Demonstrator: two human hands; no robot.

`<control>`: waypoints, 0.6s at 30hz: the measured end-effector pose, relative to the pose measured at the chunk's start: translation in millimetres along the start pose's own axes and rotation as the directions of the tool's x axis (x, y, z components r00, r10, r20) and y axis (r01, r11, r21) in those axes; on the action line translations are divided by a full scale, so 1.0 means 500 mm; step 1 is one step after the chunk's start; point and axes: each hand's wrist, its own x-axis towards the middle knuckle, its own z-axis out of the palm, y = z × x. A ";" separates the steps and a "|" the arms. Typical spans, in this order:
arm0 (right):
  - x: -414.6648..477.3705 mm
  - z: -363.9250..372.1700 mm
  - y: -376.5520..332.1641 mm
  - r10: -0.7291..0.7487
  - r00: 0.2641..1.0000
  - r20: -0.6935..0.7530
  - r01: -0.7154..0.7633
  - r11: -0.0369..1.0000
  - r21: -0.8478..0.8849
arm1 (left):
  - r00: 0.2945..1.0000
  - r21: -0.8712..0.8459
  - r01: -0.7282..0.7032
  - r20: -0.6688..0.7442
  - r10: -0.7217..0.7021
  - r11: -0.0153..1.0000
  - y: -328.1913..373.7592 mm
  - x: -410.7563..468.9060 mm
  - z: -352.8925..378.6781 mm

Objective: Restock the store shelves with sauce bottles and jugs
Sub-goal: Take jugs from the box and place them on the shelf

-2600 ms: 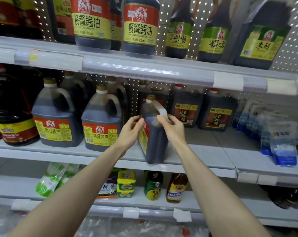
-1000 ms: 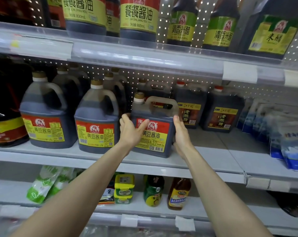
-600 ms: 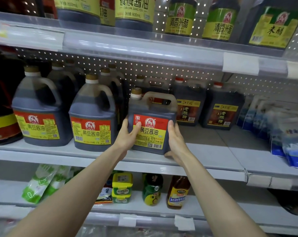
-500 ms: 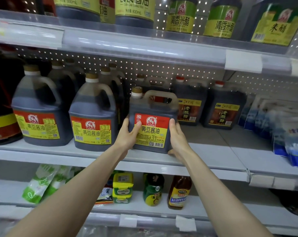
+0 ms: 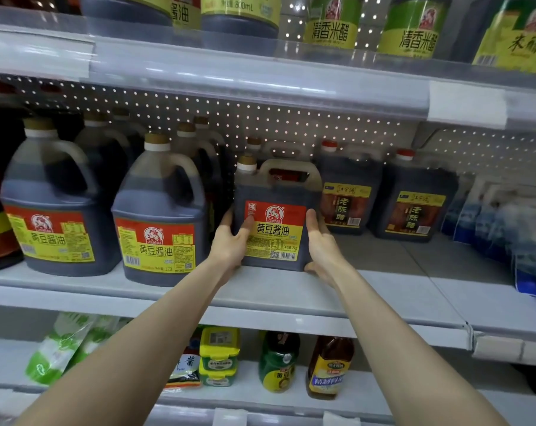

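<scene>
- The left hand grips the left side of the square soy sauce jug. Its thumb lies across the front edge of the red and yellow label and its fingers curl round the jug's left wall.
- The right hand presses flat against the jug's right side. Its fingers are nearly straight and point up, and its thumb sits low by the front bottom corner.
- The jug is clamped between the two hands. It stands upright on the middle shelf near the front edge, label facing out, with its cap at the left and its handle on top.
- Just to its left stands a round-shouldered jug with a similar label, and another stands further left. More jugs are lined up behind them.
- To the right, set further back, stand two dark red-capped jugs.
- At the far right of the shelf are blue bags.
</scene>
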 end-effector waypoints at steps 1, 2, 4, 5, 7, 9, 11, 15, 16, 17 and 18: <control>0.006 0.001 -0.001 0.001 1.000 0.005 -0.001 1.000 0.009 | 1.000 -0.001 0.005 -0.001 -0.005 1.000 -0.001 0.005 0.001; 0.013 0.003 -0.001 0.004 1.000 0.011 -0.004 1.000 0.022 | 1.000 -0.005 0.006 -0.003 -0.006 1.000 -0.002 0.009 0.002; 0.023 0.006 -0.001 0.014 1.000 0.018 -0.015 0.999 0.041 | 1.000 -0.004 0.006 -0.008 -0.006 1.000 -0.002 0.020 0.004; 0.029 0.007 -0.001 0.016 1.000 0.018 -0.017 0.999 0.042 | 1.000 0.007 0.005 -0.011 -0.005 1.000 -0.004 0.026 0.005; 0.040 0.009 0.000 0.001 1.000 0.016 -0.002 0.999 0.036 | 1.000 0.018 0.010 -0.018 -0.009 1.000 -0.005 0.035 0.005; 0.051 0.010 -0.002 -0.012 1.000 0.011 0.012 1.000 0.027 | 1.000 0.012 0.017 -0.017 -0.017 1.000 -0.007 0.043 0.006; 0.061 0.012 -0.003 -0.020 1.000 0.006 0.020 1.000 0.003 | 1.000 0.008 0.014 -0.014 -0.014 1.000 -0.007 0.049 0.008; 0.076 0.018 -0.007 0.001 1.000 -0.024 -0.002 1.000 -0.020 | 1.000 -0.014 0.002 -0.016 -0.002 1.000 -0.005 0.060 0.013; 0.080 0.019 -0.008 0.003 1.000 -0.030 -0.004 1.000 -0.020 | 1.000 -0.017 -0.003 -0.020 0.003 1.000 -0.006 0.063 0.014; 0.083 0.019 -0.008 -0.001 0.999 -0.034 0.000 1.000 -0.025 | 1.000 -0.019 -0.008 -0.024 0.007 1.000 -0.006 0.066 0.014; 0.087 0.020 -0.009 -0.006 0.999 -0.037 0.005 0.999 -0.033 | 1.000 -0.019 -0.010 -0.026 0.010 1.000 -0.007 0.070 0.014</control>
